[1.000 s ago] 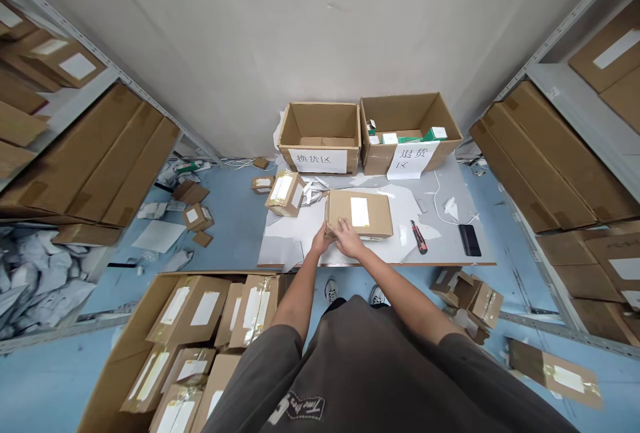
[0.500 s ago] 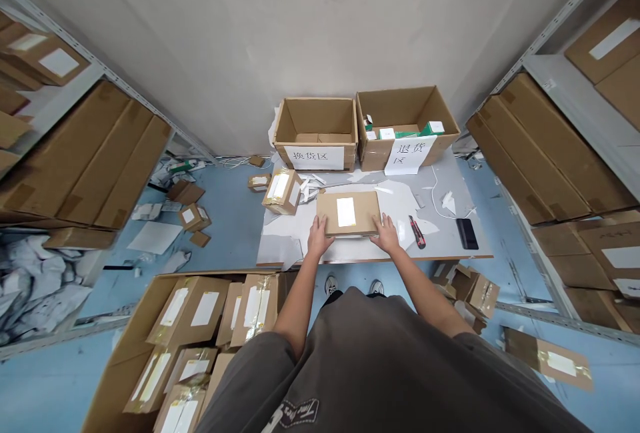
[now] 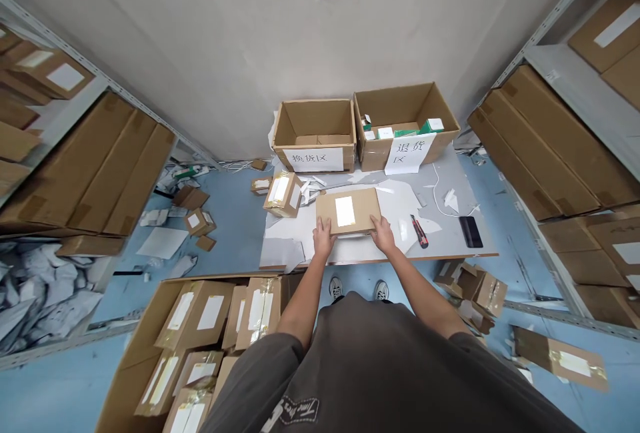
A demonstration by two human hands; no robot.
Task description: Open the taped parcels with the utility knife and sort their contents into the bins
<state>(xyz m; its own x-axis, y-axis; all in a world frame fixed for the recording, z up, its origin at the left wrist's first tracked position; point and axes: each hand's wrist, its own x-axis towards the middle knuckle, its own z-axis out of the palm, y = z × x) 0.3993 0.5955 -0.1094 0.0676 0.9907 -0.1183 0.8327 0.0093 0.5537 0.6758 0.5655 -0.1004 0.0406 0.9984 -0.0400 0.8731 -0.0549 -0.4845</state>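
Observation:
A brown cardboard box (image 3: 365, 206) with a white label on its top rests at the front middle of the white-covered table. My left hand (image 3: 324, 238) grips its near left corner, thumb on top. At the near right corner my right hand (image 3: 383, 234) holds it the same way, fingers against the side. To the box's right lies a red and black utility knife (image 3: 419, 231). A smaller taped carton (image 3: 283, 194) stands left of it, beside torn paper strips (image 3: 311, 187).
Two open cartons with handwritten signs, the left (image 3: 314, 129) and the right (image 3: 407, 116), stand at the table's back. The right one holds green-and-white packs. A phone (image 3: 471, 231) lies on the right. A large carton of parcels (image 3: 165, 281) is at lower left.
Both hands were together at the box's left end; the right has moved across to its right corner. The box has shifted slightly left, and now both hands grip its near corners.

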